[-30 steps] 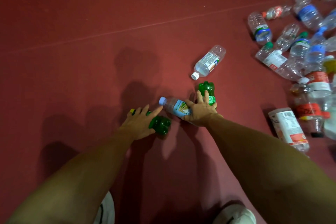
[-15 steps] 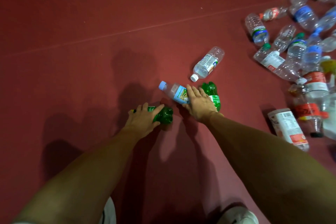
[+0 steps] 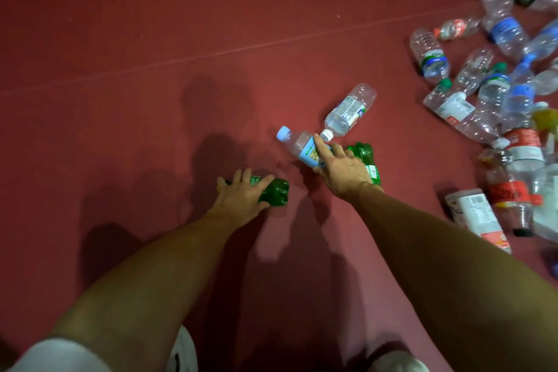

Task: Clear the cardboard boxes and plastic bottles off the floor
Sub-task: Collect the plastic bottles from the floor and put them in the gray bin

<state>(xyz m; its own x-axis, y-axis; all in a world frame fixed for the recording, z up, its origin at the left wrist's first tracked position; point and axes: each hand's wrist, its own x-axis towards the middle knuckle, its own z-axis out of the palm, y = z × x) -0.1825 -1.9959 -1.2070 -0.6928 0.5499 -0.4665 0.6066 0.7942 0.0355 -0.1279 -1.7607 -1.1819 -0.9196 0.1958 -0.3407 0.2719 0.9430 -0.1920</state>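
Left hand (image 3: 241,199) grips a crumpled green bottle (image 3: 276,192) on the red floor (image 3: 151,130); right hand (image 3: 341,169) clasps a blue-capped bottle (image 3: 297,145) and, apparently, a second green bottle (image 3: 367,160).

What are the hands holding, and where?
Left hand: green bottle, round its middle. Right hand: blue-capped bottle and second green bottle, at their labels.
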